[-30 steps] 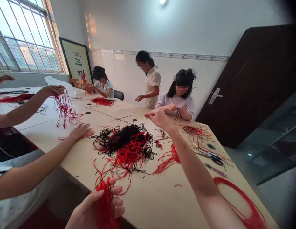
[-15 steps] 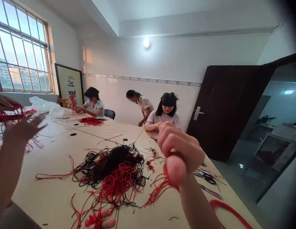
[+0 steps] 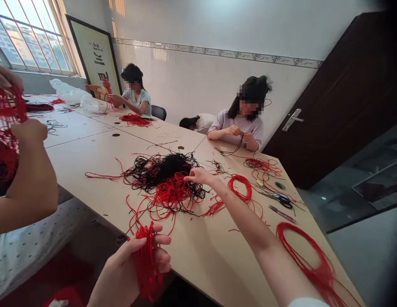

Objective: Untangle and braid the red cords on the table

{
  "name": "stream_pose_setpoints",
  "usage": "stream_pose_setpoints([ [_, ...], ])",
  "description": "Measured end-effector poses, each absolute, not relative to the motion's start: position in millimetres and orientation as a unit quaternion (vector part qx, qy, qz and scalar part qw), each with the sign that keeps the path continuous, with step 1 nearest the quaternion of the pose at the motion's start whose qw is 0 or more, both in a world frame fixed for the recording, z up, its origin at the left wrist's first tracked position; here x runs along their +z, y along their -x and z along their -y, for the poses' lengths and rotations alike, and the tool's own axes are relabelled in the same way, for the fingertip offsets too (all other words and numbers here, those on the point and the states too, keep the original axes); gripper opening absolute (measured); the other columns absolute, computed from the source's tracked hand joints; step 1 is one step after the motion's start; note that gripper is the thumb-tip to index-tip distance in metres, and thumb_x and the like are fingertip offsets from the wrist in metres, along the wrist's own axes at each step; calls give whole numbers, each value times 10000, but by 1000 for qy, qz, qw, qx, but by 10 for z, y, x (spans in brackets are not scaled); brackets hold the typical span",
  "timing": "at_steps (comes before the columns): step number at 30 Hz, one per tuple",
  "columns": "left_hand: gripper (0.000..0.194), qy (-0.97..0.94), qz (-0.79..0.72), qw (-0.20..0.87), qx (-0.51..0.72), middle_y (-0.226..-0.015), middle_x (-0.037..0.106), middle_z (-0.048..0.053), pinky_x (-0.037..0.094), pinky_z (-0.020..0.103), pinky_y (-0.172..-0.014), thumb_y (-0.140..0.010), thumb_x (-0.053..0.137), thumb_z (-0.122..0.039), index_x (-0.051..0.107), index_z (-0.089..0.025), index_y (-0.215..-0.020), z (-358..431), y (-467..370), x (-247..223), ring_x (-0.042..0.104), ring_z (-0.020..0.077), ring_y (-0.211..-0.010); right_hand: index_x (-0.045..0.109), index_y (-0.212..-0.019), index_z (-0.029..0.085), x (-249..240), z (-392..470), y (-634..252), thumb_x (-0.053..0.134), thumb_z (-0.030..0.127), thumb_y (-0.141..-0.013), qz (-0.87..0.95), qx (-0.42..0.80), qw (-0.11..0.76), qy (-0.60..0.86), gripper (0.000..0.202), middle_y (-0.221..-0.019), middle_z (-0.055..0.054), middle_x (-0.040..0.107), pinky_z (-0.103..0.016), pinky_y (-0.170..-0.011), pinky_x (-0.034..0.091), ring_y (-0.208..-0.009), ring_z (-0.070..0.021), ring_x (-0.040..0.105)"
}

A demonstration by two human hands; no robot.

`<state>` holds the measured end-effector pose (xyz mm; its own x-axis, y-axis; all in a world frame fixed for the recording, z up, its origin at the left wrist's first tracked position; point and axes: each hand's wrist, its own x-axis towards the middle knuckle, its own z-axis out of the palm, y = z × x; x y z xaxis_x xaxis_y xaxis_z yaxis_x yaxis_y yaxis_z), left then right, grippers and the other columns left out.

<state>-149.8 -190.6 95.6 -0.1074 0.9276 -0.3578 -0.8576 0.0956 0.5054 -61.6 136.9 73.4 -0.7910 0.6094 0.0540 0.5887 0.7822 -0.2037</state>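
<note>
My left hand (image 3: pixel 128 266) is closed around a wound bundle of red cord (image 3: pixel 147 260) at the table's near edge, with the thumb over it and fingertips showing on the far side. My right hand (image 3: pixel 200 175) reaches out over the tangled pile of red and black cords (image 3: pixel 166 179). Its thumb and forefinger are pinched together at the pile's right side, on what looks like a red strand; the exact contact is small. Loose red ends run from the pile towards my left hand.
Right of my arm lie a red cord coil (image 3: pixel 240 187), scissors (image 3: pixel 281 199), a pink-handled tool (image 3: pixel 282 213) and a larger red coil (image 3: pixel 300 238). A co-worker (image 3: pixel 239 123) handles dark cord opposite. Another person's arm (image 3: pixel 32 170) works red cord at left; others are farther back.
My right hand has come down from high in front of the camera to the cord pile. My left hand with the red bundle has risen further into view. The view has tilted down.
</note>
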Motion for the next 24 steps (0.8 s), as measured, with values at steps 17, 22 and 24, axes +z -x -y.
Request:
stream_pose_setpoints([
  [17,173,-7,-328,678,658,-784,702,88,474,329,-596,-632,705,-172,718,-151,-803,1864,1517,1006,597,193,-589,604,-1048,150,341,-1216,710,575,411,-843,948,75,36,308,333,-1091,-99,566,-337,-846,460,-942,-182,582],
  [22,189,-27,-307,697,647,-755,705,75,472,317,-585,-612,739,-191,721,-147,-795,1795,1447,988,613,195,-576,581,-1073,147,541,-1262,951,484,330,-912,937,59,44,340,263,-1147,-96,556,-398,-886,445,-1028,-201,549],
  [24,195,-39,-295,703,646,-760,707,76,468,313,-570,-625,740,-209,723,-146,-808,1792,1425,958,618,200,-572,573,-1082,148,563,-1275,1084,516,318,-898,936,63,19,346,256,-1124,-80,574,-411,-853,471,-988,-197,569],
])
